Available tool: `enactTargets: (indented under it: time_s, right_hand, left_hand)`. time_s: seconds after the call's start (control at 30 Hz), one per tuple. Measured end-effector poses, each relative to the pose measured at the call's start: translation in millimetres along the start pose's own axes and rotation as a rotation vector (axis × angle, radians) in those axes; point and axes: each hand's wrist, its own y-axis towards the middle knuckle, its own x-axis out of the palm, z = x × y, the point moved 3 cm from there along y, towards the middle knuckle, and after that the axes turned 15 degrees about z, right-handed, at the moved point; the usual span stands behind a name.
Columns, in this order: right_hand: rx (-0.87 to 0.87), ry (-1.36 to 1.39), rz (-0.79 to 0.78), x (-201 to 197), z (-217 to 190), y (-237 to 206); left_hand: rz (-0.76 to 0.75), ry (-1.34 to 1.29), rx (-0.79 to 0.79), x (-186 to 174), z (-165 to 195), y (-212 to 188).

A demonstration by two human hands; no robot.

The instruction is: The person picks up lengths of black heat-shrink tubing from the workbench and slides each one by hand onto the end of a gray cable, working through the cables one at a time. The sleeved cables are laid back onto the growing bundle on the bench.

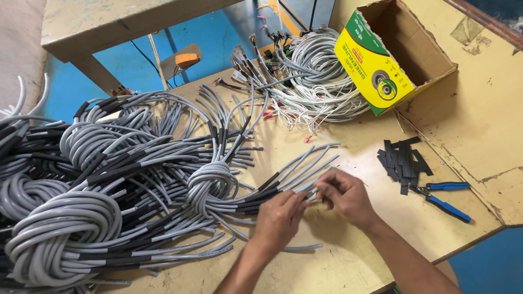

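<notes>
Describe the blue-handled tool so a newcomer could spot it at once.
Start at the open yellow-and-green cardboard box at the table's far right. Below it lies a pile of short black sleeve pieces. The pliers lie just beyond that pile, beside the right hand: the only blue-handled tool there.

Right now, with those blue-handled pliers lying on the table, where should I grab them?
Grip the blue-handled metal pliers around both blue handles, coming from the right, probably. The handles splay out toward the table's right edge with bare tabletop around them, while the small metal jaws point left, close against the pile of black sleeve strips.
</notes>
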Motion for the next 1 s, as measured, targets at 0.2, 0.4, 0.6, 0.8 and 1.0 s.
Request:
enactTargets:
  time_s: [0.2,0.4,0.6,0.8,1.0]
  right_hand:
    - [-0.057,0.077,0.149,-7.7,-8.7,10.4]
    - [-0.037,0.090,0.188,-4.3,-11.3,15.0]
    - [-0.036,-0.091,0.182,-7.5,-4.9,19.1]
    - [-0.390,-0.548,0.324,-26.1,-23.1,22.3]
    - [-0.449,-1.402,0.612,-70.7,-49.7,15.5]
  left_hand:
    - [-0.175,0.224,0.045,-46.7,-14.1,13.7]
    - [-0.314,0.545,-0.054,-83.4,-8.0,22.0]
    - [-0.417,0.202,-0.166,-63.3,12.0,7.1]
    - [-0.580,0.027,-0.040,-17.1,24.9,-16.3]
    - [-0.258,-0.160,-0.233,-7.0,4.1,-14.3]
